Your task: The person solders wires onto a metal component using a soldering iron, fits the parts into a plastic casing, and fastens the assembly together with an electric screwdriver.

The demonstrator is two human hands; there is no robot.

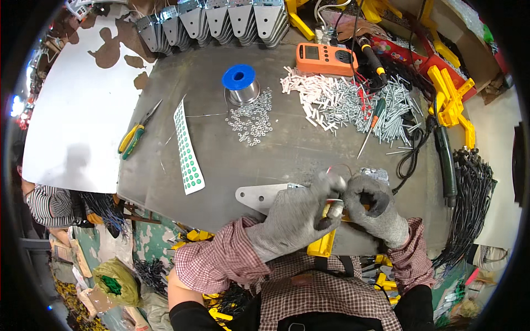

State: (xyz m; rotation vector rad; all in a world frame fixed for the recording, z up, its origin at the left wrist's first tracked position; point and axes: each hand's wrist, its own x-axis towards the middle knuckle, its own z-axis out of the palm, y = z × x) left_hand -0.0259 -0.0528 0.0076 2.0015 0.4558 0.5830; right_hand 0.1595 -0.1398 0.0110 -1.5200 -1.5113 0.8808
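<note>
Both my hands wear grey gloves and meet near the table's front edge. The fingers of my left hand (292,218) are closed around a small pale and brass-coloured piece (334,208), mostly hidden. My right hand (376,207) is curled into a ring beside it; what its fingertips grip is hidden. A thin wire (341,166) arcs up between the hands. Below them a yellow plastic handle (321,245) sticks out toward me. Left of my left hand, partly under it, lies a grey metal plate (256,195) with holes.
A solder spool (239,78) stands behind scattered nuts (251,124). Screws (395,107), pale sleeves (314,94), a screwdriver (377,113) and an orange meter (326,59) lie back right. Pliers (135,132) and a sticker strip (186,149) lie left; a soldering iron (445,160) hangs right.
</note>
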